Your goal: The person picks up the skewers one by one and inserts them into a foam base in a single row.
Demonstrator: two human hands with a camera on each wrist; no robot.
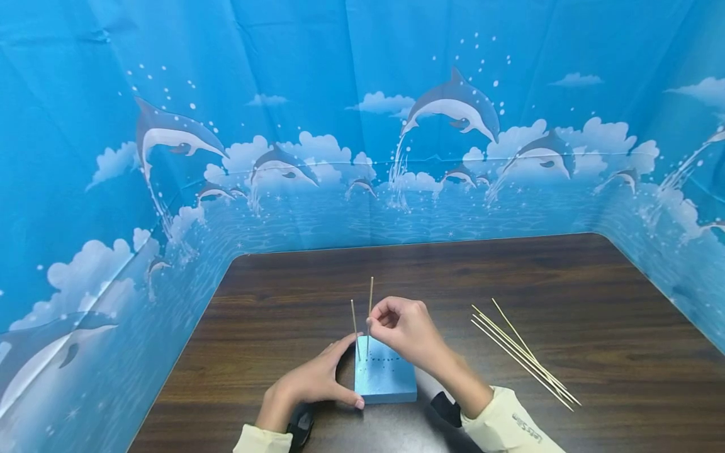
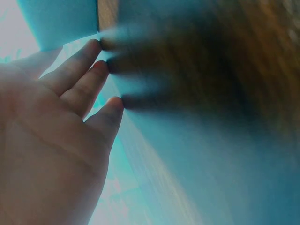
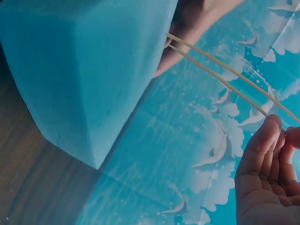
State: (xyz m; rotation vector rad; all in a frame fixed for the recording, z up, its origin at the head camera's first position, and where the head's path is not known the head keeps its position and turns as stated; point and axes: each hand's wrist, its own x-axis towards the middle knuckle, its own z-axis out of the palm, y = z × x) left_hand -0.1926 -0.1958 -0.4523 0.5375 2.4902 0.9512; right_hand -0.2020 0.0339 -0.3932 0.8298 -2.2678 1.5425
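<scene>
A light blue foam block [image 1: 391,379] with rows of small holes in its top sits on the table. My left hand [image 1: 314,379] holds it at the left side, thumb by the front corner and index finger by the back corner; the left wrist view shows the other fingers [image 2: 89,89] extended. Between thumb and fingertips, my right hand [image 1: 409,327] pinches a thin wooden skewer [image 1: 370,294], upright, its lower end at the holes near the block's left side. Just left of it, a second skewer [image 1: 354,318] stands in the block, leaning slightly.
Several loose skewers [image 1: 518,349] lie in a crossing bunch on the dark wooden table [image 1: 612,302], right of the block. A blue dolphin-print cloth [image 1: 351,220] hangs along the table's back and sides.
</scene>
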